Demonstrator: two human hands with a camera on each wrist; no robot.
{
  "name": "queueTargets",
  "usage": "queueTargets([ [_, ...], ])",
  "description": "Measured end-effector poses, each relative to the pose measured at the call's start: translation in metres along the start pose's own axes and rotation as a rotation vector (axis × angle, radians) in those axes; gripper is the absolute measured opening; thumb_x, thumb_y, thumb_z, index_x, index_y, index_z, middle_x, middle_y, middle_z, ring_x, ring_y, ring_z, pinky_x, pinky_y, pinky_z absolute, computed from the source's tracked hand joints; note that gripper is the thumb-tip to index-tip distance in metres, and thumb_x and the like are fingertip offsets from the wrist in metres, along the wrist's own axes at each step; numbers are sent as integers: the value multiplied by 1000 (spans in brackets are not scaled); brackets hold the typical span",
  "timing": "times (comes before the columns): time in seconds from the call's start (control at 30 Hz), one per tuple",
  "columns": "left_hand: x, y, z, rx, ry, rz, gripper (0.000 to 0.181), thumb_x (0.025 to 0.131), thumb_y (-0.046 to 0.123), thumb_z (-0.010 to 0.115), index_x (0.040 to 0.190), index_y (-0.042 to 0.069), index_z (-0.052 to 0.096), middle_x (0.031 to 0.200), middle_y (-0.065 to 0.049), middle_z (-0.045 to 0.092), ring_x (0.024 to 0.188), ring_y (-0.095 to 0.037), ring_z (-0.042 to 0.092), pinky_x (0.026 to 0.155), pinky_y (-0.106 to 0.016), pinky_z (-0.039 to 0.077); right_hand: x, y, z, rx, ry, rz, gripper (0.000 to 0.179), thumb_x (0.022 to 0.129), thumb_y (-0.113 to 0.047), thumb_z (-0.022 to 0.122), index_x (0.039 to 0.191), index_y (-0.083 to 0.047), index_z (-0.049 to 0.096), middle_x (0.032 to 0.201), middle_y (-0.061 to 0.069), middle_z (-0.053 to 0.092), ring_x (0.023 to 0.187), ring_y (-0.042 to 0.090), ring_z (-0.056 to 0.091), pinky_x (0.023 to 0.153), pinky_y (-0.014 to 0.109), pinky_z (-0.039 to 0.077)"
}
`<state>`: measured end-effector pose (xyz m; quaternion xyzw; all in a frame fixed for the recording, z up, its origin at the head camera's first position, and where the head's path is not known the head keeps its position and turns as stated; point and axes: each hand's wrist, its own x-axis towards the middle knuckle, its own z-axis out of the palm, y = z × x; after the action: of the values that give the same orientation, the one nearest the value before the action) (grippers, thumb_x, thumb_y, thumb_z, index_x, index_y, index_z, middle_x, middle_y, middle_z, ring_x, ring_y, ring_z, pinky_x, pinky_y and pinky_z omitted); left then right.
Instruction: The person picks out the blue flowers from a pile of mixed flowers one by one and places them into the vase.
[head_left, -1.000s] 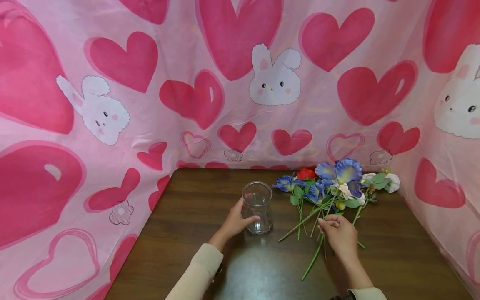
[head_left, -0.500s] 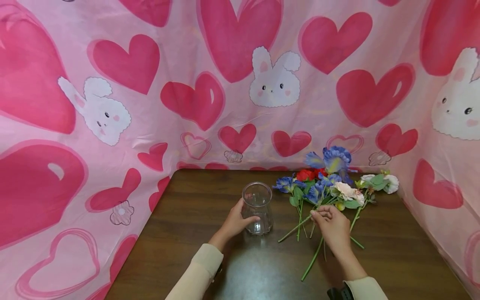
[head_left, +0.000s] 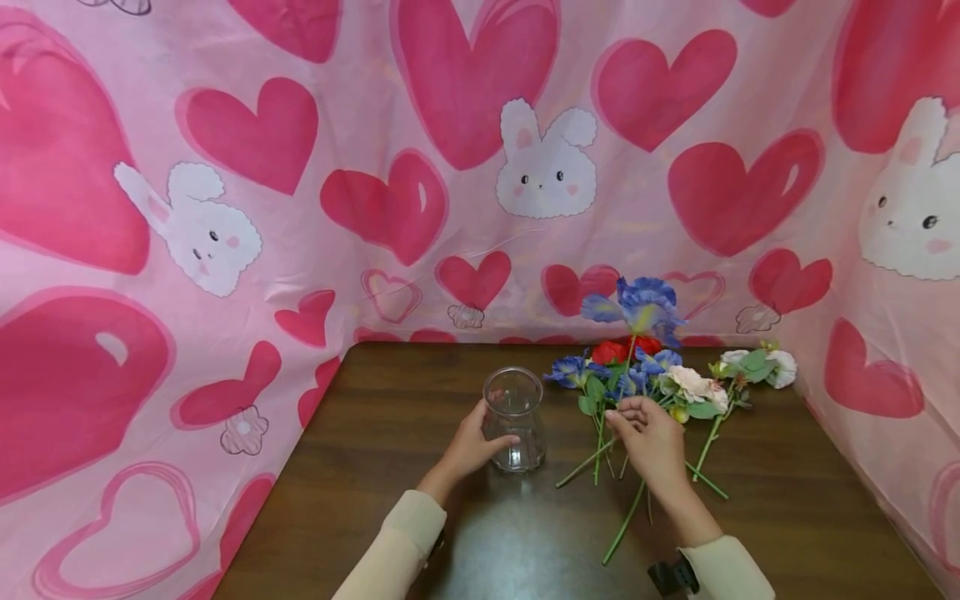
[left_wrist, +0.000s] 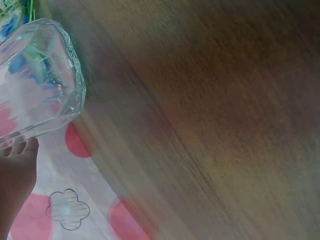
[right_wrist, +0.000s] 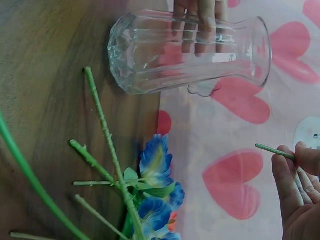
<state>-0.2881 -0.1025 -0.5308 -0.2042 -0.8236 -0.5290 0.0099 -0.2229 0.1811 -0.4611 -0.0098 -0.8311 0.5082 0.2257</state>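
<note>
A clear glass vase (head_left: pixel 527 442) with a flared rim stands upright on the wooden table. My left hand (head_left: pixel 468 448) grips its left side, thumb across the front and fingers behind. Raised above the pile, a blue artificial iris (head_left: pixel 643 310) points upward. Thumb and fingertips of my right hand (head_left: pixel 651 442) pinch its stem, whose cut end (right_wrist: pixel 270 149) sticks out just past the fingers in the right wrist view. The right hand is to the right of the vase, apart from it. In the left wrist view the vase's faceted base (left_wrist: pixel 75 85) shows, with the left hand's fingers beside it.
Several artificial flowers lie at the back right: red blooms (head_left: pixel 609 353), blue irises (head_left: pixel 570 369), pale pink flowers (head_left: pixel 692 383) and white ones (head_left: pixel 782 368). Their green stems (head_left: pixel 625 527) reach toward the table's front. A pink heart-patterned cloth (head_left: pixel 465 200) hangs behind the table (head_left: pixel 375 467).
My right hand has moved left and up, lifting the blue iris from the pile and bringing it more upright. The left hand has kept its place on the vase.
</note>
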Motion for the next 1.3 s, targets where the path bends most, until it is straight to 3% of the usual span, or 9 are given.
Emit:
queueTargets([
  [0.23, -2, -2, 0, -33, 4, 8, 77, 80, 25, 81, 145, 14, 40, 138, -4, 54, 128, -21, 48, 107, -49, 35, 5, -7, 6, -18, 7, -116, 17, 84, -6, 77, 93, 2, 66, 78, 9, 71, 67, 8, 66, 62, 10, 47],
  [0.4, -2, -1, -1, -53, 16, 35, 77, 80, 22, 82, 144, 11, 41, 135, -9, 56, 125, -26, 50, 106, -53, 35, 8, -15, 9, -40, -7, -133, 17, 84, -10, 77, 93, 0, 66, 79, 8, 71, 67, 11, 67, 59, 16, 49],
  [0.77, -2, 7, -10, -34, 88, 113, 88, 73, 19, 87, 146, 10, 40, 143, -7, 50, 131, -21, 44, 108, -50, 32, 12, -25, 15, 7, -18, -205, 17, 83, -7, 78, 94, -1, 65, 78, 6, 72, 68, 12, 68, 59, 16, 50],
  [0.97, -1, 18, -19, -61, 123, 147, 90, 70, 10, 88, 146, 12, 40, 144, -9, 49, 131, -24, 45, 107, -53, 33, 12, -29, 16, 1, -24, -223, 16, 83, -9, 78, 91, -3, 65, 77, 3, 71, 67, 12, 68, 57, 18, 50],
  [1.13, 4, 32, -26, -70, 176, 236, 91, 69, 2, 87, 146, 5, 39, 143, -17, 47, 129, -34, 46, 105, -57, 33, 12, -31, 20, 21, -24, -265, 16, 81, -5, 79, 89, -3, 66, 76, 4, 71, 65, 14, 69, 55, 19, 50],
  [1.3, 9, 48, -29, -31, 196, 237, 86, 72, 7, 86, 146, 11, 42, 145, -5, 48, 133, -25, 43, 109, -49, 31, 11, -35, 24, 56, -43, -282, 14, 81, -4, 78, 88, -3, 66, 75, 4, 71, 64, 15, 68, 54, 18, 49],
])
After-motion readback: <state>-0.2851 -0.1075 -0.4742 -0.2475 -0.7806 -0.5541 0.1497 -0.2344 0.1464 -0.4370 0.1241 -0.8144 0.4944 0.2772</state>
